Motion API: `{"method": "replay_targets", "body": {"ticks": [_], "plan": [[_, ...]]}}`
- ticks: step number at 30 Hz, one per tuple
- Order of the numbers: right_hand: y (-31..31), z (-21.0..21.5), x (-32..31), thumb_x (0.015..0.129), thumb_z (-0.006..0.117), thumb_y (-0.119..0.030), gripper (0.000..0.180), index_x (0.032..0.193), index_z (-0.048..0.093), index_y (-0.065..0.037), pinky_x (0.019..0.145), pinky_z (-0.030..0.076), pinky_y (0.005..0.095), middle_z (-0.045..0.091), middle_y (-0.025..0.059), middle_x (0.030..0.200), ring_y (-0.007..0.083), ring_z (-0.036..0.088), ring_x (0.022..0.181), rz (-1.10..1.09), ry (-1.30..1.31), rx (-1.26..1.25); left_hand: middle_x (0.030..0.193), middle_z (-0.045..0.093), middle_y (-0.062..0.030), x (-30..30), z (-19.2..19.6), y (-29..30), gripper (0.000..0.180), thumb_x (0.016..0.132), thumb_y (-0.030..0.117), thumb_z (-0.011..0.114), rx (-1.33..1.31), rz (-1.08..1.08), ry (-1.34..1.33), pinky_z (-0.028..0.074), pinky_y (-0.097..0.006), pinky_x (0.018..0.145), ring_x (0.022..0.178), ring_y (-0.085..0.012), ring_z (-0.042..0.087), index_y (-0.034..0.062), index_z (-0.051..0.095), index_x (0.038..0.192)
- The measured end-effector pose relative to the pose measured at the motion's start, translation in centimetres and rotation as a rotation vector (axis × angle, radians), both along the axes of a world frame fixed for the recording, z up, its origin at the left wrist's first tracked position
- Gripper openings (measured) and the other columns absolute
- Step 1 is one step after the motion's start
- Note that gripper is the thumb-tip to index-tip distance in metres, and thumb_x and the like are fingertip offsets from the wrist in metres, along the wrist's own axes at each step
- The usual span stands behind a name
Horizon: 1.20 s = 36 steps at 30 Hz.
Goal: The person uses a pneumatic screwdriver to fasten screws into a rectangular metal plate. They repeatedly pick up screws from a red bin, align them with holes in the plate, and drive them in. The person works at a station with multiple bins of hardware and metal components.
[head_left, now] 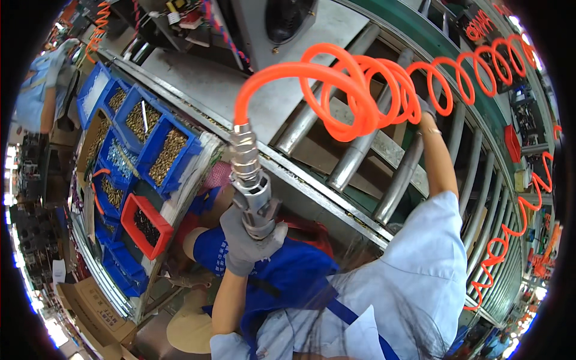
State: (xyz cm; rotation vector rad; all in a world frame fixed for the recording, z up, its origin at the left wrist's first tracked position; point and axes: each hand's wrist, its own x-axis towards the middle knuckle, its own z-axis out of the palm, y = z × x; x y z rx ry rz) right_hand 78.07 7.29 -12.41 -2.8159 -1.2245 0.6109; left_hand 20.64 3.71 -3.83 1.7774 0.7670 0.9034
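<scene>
My left hand, in a grey glove, is closed around the grip of a silver pneumatic screwdriver held upright. An orange coiled air hose runs from the tool's top, up and to the right. My right arm stretches out over the roller conveyor. My gloved right hand is by a roller there, partly hidden behind the hose coils. Whether it grips anything is unclear. I wear a light blue shirt and a blue apron.
Blue bins of brass screws and a red bin of dark screws sit on a slanted rack at left. A grey metal unit with a fan lies beyond the conveyor. Another person stands far left. Cardboard boxes sit below.
</scene>
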Motion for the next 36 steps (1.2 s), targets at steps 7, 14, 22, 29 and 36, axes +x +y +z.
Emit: {"method": "replay_targets", "body": {"ticks": [7, 14, 22, 29, 36], "plan": [[-5.4, 17.6, -28.4, 0.064, 0.076, -0.043, 0.080, 0.125, 0.049, 0.002, 0.090, 0.043, 0.0371, 0.057, 0.0156, 0.116, 0.0242, 0.057, 0.104, 0.683, 1.045, 0.583, 0.078, 0.064, -0.0108, -0.3, 4.8, 0.3, 0.036, 0.055, 0.031, 0.076, 0.119, 0.180, 0.022, 0.051, -0.037, 0.060, 0.067, -0.0293, 0.063, 0.0088, 0.067, 0.082], [-4.1, 16.8, -50.6, 0.079, 0.070, -0.044, 0.067, 0.132, 0.043, -0.012, 0.098, 0.037, 0.0527, 0.058, 0.0103, 0.093, 0.0278, 0.057, 0.092, 1.319, 1.342, 1.321, 0.098, 0.059, -0.0125, -8.0, 9.7, -2.7, 0.068, 0.047, 0.038, 0.077, 0.571, 0.248, 0.280, 0.048, -0.043, 0.060, 0.078, -0.0326, 0.061, 0.0077, 0.061, 0.105], [-5.2, 19.2, -60.4, 0.079, 0.071, -0.021, 0.061, 0.133, 0.044, -0.012, 0.078, 0.049, 0.0375, 0.053, 0.0099, 0.108, 0.0221, 0.055, 0.090, 0.846, 1.869, 1.218, 0.087, 0.059, -0.0075, -20.6, 6.1, -9.2, 0.032, 0.080, 0.019, 0.063, -0.324, 0.895, -0.370, 0.049, -0.030, 0.058, 0.077, -0.0152, 0.059, 0.0012, 0.059, 0.106], [-4.5, 19.1, -64.2, 0.086, 0.063, -0.017, 0.051, 0.131, 0.040, -0.006, 0.050, 0.048, 0.0344, 0.051, 0.0103, 0.094, 0.0190, 0.052, 0.057, 1.067, 2.073, 1.040, 0.103, 0.062, -0.0114, -29.4, 2.0, -11.7, 0.028, 0.090, 0.003, 0.050, -0.797, 0.768, -1.103, 0.050, -0.018, 0.059, 0.078, -0.0143, 0.060, -0.0042, 0.055, 0.116], [-3.5, 16.5, -66.1, 0.086, 0.069, -0.029, 0.046, 0.119, 0.045, -0.008, 0.049, 0.048, 0.0330, 0.054, 0.0130, 0.066, 0.0209, 0.054, 0.053, 0.975, 1.997, 1.040, 0.083, 0.055, 0.0003, -43.0, 8.8, -0.9, 0.030, 0.094, 0.027, 0.054, -0.511, 0.972, -0.506, 0.036, -0.015, 0.046, 0.062, -0.0044, 0.046, 0.0022, 0.059, 0.108]]}}
